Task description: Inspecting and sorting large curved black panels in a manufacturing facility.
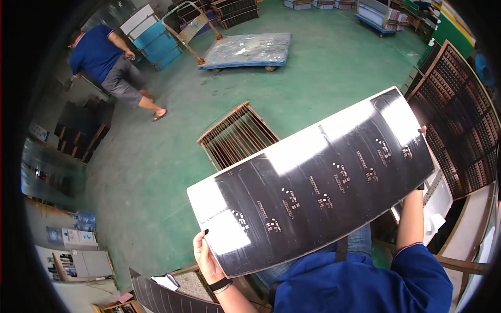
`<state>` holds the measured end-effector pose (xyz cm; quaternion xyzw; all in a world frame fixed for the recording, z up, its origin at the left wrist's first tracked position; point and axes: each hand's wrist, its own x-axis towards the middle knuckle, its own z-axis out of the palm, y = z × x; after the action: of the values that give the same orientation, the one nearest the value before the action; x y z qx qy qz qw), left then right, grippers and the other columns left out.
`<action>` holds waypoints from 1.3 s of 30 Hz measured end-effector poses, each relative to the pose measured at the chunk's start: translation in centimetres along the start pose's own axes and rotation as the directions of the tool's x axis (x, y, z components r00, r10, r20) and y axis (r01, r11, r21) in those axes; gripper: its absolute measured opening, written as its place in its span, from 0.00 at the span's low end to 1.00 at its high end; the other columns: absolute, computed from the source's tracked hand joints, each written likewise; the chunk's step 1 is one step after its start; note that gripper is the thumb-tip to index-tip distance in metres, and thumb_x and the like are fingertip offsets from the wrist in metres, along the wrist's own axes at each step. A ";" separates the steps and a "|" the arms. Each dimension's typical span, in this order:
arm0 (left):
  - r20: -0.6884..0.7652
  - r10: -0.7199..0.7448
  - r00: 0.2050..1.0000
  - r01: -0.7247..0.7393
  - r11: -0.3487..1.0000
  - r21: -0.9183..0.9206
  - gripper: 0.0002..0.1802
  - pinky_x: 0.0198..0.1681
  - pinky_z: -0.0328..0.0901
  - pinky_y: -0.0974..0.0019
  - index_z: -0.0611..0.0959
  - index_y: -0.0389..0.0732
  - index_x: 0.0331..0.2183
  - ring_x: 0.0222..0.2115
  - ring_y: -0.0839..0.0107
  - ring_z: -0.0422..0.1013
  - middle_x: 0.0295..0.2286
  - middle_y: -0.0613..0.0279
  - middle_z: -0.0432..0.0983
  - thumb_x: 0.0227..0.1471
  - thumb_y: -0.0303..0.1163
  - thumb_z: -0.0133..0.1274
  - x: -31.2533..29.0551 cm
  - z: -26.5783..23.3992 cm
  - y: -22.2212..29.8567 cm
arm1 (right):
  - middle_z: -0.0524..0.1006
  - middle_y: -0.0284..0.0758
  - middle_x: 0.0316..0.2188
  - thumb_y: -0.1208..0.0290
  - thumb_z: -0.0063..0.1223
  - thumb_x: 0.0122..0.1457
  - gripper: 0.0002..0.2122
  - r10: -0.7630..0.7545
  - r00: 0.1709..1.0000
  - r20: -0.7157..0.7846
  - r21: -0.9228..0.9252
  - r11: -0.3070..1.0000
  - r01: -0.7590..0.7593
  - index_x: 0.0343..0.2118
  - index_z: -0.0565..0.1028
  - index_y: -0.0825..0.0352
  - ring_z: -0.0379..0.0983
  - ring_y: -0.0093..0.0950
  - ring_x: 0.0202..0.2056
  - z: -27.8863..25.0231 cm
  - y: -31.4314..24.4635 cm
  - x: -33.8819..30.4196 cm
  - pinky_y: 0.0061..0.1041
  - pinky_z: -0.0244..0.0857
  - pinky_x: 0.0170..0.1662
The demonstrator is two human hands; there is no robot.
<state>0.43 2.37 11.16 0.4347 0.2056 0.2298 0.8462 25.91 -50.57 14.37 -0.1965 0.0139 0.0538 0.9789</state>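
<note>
A large, glossy black circuit-board panel (302, 193) with pale edges is held tilted in front of me, its left end lower than its right. Small white marks and pad patterns run across its face, and bright light glares off parts of it. My left hand (207, 258) grips the lower left end, thumb on the edge, with a dark band at the wrist. At the opposite end, my right hand (424, 130) holds the right edge. Only its fingertips show there; the rest is mostly hidden behind the panel.
Beyond the panel, a slotted wooden rack (237, 133) stands on the green floor. A blue flat trolley (248, 49) is farther back. Dark patterned panels (454, 120) lean at the right. A person in a blue shirt (99, 55) is at far left. Another dark sheet (162, 295) lies lower left.
</note>
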 end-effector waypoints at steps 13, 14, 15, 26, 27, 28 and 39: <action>-0.015 -0.018 1.000 0.019 0.997 0.077 0.10 0.47 0.66 0.68 0.73 0.36 0.41 0.40 0.71 0.70 0.38 0.57 0.74 0.55 0.24 0.46 0.4 -0.6 -1.1 | 0.74 0.39 0.42 0.54 0.40 0.62 0.22 -0.261 0.965 0.023 -0.373 0.893 0.251 0.49 0.67 0.68 0.73 0.26 0.39 2.1 1.0 -0.6 0.23 0.69 0.42; -0.001 -0.022 1.000 0.022 0.997 0.071 0.11 0.48 0.65 0.67 0.73 0.36 0.42 0.41 0.71 0.70 0.39 0.56 0.73 0.55 0.24 0.46 0.5 -0.9 -1.2 | 0.73 0.40 0.43 0.54 0.40 0.62 0.22 -0.269 0.963 0.024 -0.394 0.883 0.256 0.50 0.66 0.69 0.73 0.26 0.39 2.0 1.0 -0.6 0.24 0.69 0.42; 0.011 -0.025 1.000 0.024 0.998 0.066 0.12 0.48 0.65 0.67 0.72 0.35 0.42 0.42 0.70 0.69 0.40 0.56 0.73 0.55 0.24 0.47 0.5 -0.7 -1.1 | 0.73 0.40 0.43 0.54 0.40 0.62 0.23 -0.274 0.961 0.027 -0.416 0.871 0.261 0.50 0.66 0.69 0.73 0.26 0.40 2.0 1.1 -0.6 0.24 0.69 0.42; -0.114 0.053 0.992 -0.034 0.986 0.165 0.17 0.52 0.62 0.68 0.69 0.34 0.47 0.45 0.69 0.68 0.44 0.55 0.71 0.54 0.23 0.47 0.6 -1.5 -0.2 | 0.69 0.40 0.50 0.54 0.39 0.62 0.26 -0.295 0.954 0.055 -0.608 0.748 0.266 0.56 0.59 0.70 0.71 0.28 0.45 1.2 0.9 -0.4 0.25 0.68 0.46; -0.130 0.068 0.989 -0.041 0.979 0.200 0.17 0.52 0.61 0.69 0.70 0.34 0.47 0.45 0.70 0.67 0.44 0.55 0.71 0.54 0.23 0.46 0.6 -2.1 0.0 | 0.69 0.41 0.51 0.54 0.39 0.62 0.26 -0.285 0.957 0.061 -0.622 0.739 0.260 0.56 0.59 0.71 0.71 0.29 0.46 1.5 1.2 -0.3 0.25 0.68 0.46; -0.141 0.072 0.987 -0.042 0.978 0.204 0.17 0.52 0.61 0.69 0.70 0.34 0.47 0.45 0.70 0.67 0.44 0.55 0.71 0.54 0.23 0.46 0.7 -2.9 -0.1 | 0.62 0.42 0.56 0.58 0.38 0.63 0.28 -0.271 0.958 0.088 -0.616 0.741 0.266 0.60 0.50 0.71 0.67 0.29 0.50 2.4 2.2 -0.7 0.26 0.64 0.51; 0.105 0.239 0.965 -0.056 -0.203 0.978 0.26 0.58 0.46 0.49 0.65 0.36 0.54 0.56 0.43 0.49 0.55 0.37 0.52 0.50 0.21 0.42 -1.0 -5.8 -10.6 | 0.73 0.35 0.44 0.72 0.44 0.61 0.19 0.222 0.969 -0.112 -0.872 0.445 -0.203 0.53 0.63 0.73 0.70 0.20 0.43 -0.9 5.2 -1.9 0.18 0.65 0.46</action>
<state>-1.35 0.02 -0.64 0.9323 0.3048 0.1121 0.1593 23.47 -46.35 11.60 -0.6659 -0.0002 0.1770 0.7248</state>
